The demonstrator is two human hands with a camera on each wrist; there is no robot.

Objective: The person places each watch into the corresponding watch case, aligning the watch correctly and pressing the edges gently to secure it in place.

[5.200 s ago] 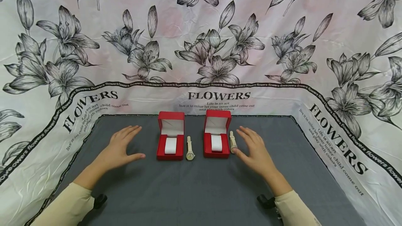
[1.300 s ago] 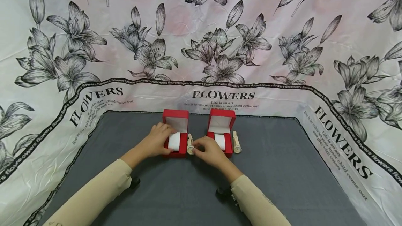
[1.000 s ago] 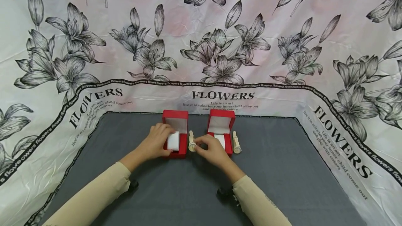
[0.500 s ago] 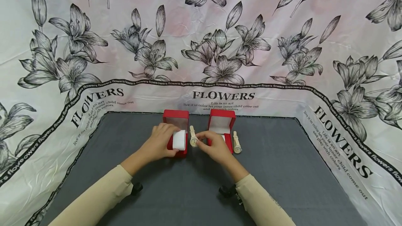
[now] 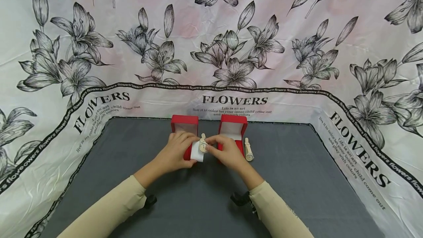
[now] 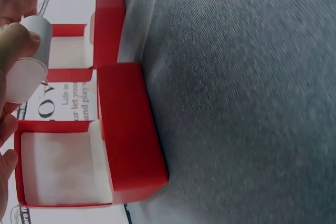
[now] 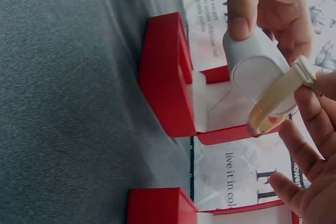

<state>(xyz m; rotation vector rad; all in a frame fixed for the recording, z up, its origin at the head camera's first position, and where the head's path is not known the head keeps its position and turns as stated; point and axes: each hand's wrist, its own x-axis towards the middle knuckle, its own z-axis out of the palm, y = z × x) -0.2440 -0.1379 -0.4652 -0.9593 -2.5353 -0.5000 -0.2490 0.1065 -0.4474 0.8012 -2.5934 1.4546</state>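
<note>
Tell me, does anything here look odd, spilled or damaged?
Nothing looks spilled or damaged. The white cushion is out of its red box, held by the left fingers, so that seems deliberate. One watch lies beside the other box, not inside.

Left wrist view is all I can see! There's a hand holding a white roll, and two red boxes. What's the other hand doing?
Observer: The right hand is pinching a cream watch.

Operator: Ooh! Is there only one watch?

Observer: No, a second watch lies on the grey cloth, just to the right of the right-hand red box.

Operator: Can you see the face of the one being pinched?

Observer: Yes, its round face shows in the head view.
</note>
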